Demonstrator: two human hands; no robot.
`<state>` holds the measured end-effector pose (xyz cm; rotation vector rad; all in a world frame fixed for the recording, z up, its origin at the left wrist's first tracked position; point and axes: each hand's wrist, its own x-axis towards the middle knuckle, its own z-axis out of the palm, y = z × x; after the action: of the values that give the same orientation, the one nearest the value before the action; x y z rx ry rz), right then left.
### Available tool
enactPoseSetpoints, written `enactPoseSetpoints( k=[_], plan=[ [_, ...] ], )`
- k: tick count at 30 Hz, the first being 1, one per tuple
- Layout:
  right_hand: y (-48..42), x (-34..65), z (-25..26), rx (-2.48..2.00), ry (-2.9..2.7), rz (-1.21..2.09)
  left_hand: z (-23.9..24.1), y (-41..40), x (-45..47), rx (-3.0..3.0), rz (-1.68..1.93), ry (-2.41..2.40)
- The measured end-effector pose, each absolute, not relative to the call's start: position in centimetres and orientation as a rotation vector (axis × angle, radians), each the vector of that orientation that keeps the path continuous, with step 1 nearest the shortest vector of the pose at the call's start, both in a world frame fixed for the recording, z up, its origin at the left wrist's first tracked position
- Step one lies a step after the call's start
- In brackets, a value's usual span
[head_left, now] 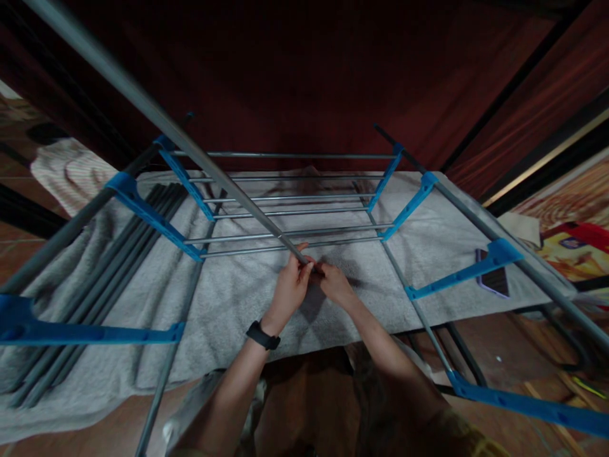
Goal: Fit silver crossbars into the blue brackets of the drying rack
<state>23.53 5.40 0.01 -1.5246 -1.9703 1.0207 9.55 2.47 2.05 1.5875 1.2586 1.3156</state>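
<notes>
Fingers (304, 271) of the left hand (289, 285) pinch a gray tube (228, 184) near its end, slanting over the gray cloth (238, 298); right hand (337, 285) bunched by the tip, can't tell if gripping. Far rungs (323, 155) are in; nearer brackets (461, 279) bare, spare tubes (114, 279) left.

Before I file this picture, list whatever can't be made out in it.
All in the head view:
- Gray rod: upper end cut off by the top edge.
- Its lower end: hidden by the fingers of the left hand and right hand.
- Phone: partly hidden by a blue bracket.
- Red-and-yellow package: print too blurred to read.
</notes>
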Motion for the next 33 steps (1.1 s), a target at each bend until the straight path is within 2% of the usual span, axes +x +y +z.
enactPoseSetpoints(
  k=[33],
  plan=[
    [5.58, 23.08, -0.44, -1.399, -1.864, 1.122, 1.70, 2.65, 9.69, 1.605, 1.274, 1.286]
  ],
)
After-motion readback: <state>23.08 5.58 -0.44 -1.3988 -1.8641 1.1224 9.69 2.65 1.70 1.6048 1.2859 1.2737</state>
